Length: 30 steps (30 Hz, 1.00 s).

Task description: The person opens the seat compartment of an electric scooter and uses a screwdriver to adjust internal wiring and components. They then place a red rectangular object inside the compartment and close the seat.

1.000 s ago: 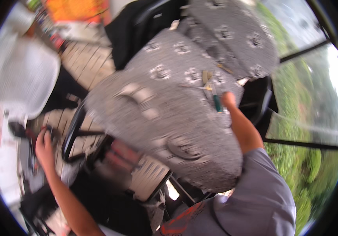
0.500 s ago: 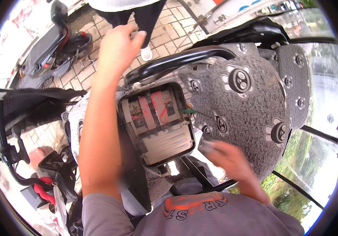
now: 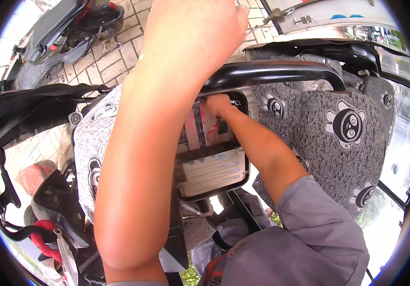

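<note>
My left forearm crosses the view from the lower left. My left hand (image 3: 200, 35) is raised large at the top, its fingers mostly hidden or past the frame edge. My right hand (image 3: 217, 105) reaches into the far end of an open black-rimmed compartment (image 3: 247, 169) with its fingers curled. What they grip is hidden. A small shiny metal piece (image 3: 235, 102) shows beside that wrist. Inside the compartment, pale blocks with pink-red strips (image 3: 193, 126) look like batteries. Thin red wires (image 3: 213, 129) lie by them, and a ribbed pale panel (image 3: 212, 172) fills the near end.
A black curved bar (image 3: 281, 74) passes just beyond the compartment. Grey seat covers with cartoon bears (image 3: 300, 109) lie on both sides. Handlebars with a red-wrapped part (image 3: 46, 233) stand at the left. A parked scooter (image 3: 66, 43) is on the brick paving at the upper left.
My right hand has moved from beside the compartment into its far end. My left hand has come up closer to the camera and to the right. The view has shifted.
</note>
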Tool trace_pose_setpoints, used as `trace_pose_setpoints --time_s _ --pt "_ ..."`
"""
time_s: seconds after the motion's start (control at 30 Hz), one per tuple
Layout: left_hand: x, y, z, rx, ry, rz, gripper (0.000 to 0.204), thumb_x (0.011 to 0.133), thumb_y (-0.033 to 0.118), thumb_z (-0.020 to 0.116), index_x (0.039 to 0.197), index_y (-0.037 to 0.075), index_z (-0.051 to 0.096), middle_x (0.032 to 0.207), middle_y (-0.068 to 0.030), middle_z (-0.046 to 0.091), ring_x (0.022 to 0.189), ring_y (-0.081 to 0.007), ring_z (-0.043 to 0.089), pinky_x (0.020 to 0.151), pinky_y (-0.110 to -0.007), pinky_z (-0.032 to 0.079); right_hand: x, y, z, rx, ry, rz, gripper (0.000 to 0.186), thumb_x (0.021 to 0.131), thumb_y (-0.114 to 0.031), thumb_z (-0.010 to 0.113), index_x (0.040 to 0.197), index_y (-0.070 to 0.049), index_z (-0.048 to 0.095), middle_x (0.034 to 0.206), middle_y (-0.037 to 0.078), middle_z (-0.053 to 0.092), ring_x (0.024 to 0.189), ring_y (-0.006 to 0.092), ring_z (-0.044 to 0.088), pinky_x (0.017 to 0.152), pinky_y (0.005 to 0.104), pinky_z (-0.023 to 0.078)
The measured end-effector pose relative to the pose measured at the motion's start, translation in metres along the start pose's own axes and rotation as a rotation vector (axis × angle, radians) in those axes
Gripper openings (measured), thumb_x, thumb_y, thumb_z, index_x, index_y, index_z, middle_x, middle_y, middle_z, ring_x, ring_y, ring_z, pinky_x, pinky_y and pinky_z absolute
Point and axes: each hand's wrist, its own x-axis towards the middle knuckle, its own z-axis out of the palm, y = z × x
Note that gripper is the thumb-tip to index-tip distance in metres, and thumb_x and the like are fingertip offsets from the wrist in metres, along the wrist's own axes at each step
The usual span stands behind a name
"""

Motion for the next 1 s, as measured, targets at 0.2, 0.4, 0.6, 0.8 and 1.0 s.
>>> trace_pose_setpoints --time_s 0.2,0.4,0.6,0.8,1.0 --pt "-0.007 0.004 -0.006 0.067 -0.004 -0.013 0.023 0.081 0.017 0.056 0.076 -0.005 0.061 0.080 -0.0228 0.061 0.082 -0.0380 0.059 0.076 -0.046 0.047 -0.001 -0.003 -0.006 -0.065 0.119 -0.122 0.038 0.086 -0.032 0.049 0.116 -0.011 0.060 0.120 0.017 0.057 0.109 0.0354 0.054 0.093 0.0434 0.042" --pt "-0.006 -0.005 0.001 0.107 0.010 0.051 0.022 0.081 0.016 0.055 0.076 -0.005 0.061 0.080 -0.0229 0.061 0.080 -0.0381 0.059 0.075 -0.046 0.047 0.000 0.001 -0.017 -0.040 -0.024 -0.090 0.034 0.085 -0.028 0.047 0.108 -0.008 0.063 0.112 0.020 0.061 0.101 0.0359 0.058 0.087 0.0446 0.046" --pt "-0.011 0.005 -0.006 0.116 -0.005 0.013 0.024 0.082 0.016 0.053 0.074 -0.006 0.061 0.077 -0.0236 0.061 0.079 -0.0387 0.059 0.075 -0.046 0.047 -0.009 -0.015 -0.036 -0.030 -0.052 -0.145 0.032 0.082 -0.024 0.048 0.099 -0.004 0.066 0.104 0.019 0.064 0.096 0.0360 0.061 0.084 0.0442 0.048" --pt "-0.007 -0.001 -0.010 0.109 -0.095 0.024 0.025 0.082 0.015 0.051 0.072 -0.006 0.061 0.073 -0.0241 0.061 0.075 -0.0395 0.059 0.073 -0.045 0.048 0.001 -0.015 -0.024 0.013 -0.125 -0.088 0.032 0.084 -0.028 0.051 0.098 -0.004 0.066 0.105 0.020 0.063 0.096 0.0368 0.061 0.083 0.0436 0.049" --pt "-0.004 0.001 -0.011 -0.014 -0.144 -0.018 0.026 0.083 0.016 0.052 0.074 -0.007 0.062 0.073 -0.0245 0.061 0.077 -0.0396 0.061 0.073 -0.044 0.049 0.007 -0.029 0.078 1.138 0.080 0.291 0.034 0.087 -0.030 0.050 0.107 -0.007 0.064 0.105 0.015 0.065 0.091 0.0319 0.064 0.080 0.0425 0.050"
